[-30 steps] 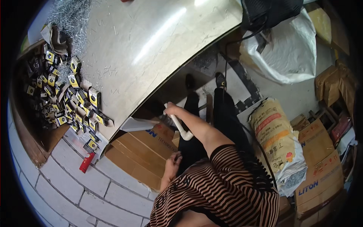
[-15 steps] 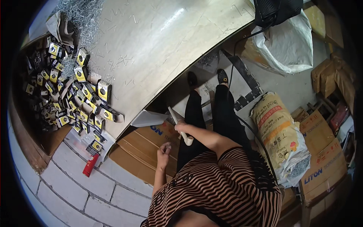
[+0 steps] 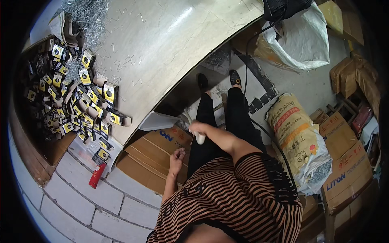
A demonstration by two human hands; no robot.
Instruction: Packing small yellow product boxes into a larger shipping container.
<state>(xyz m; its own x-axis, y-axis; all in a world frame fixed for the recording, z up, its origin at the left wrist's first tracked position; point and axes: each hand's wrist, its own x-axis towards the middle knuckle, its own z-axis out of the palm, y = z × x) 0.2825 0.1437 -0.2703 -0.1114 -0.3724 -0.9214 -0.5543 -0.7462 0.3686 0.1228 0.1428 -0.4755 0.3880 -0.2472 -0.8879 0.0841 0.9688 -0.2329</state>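
My right hand (image 3: pixel 197 128) is wrapped round a long off-white tube-like thing (image 3: pixel 200 139) with a rounded near end, held over my lap. Its far end slants away toward the table, and I cannot make out its exact kind. My left hand (image 3: pixel 177 159) is to the left of it, over a flattened cardboard box, with fingers curled closed; whatever lies in them, if anything, is hidden. The two hands are apart. Neither hand touches the pale table (image 3: pixel 150 52) in front of me.
Many small yellow-and-black boxes (image 3: pixel 92 95) are heaped at the table's left, beside a pile of thin bent metal wires (image 3: pixel 87 20). A red cylinder (image 3: pixel 96 176) lies on the block ledge. Right of my legs are a full woven sack (image 3: pixel 291 133), cardboard cartons (image 3: pixel 346 170) and a white bag (image 3: pixel 302 48).
The off-white tube has tilted and blurred in my right hand, its near end drawing slightly forward. My left hand has shifted a little forward. The whole view has moved slightly.
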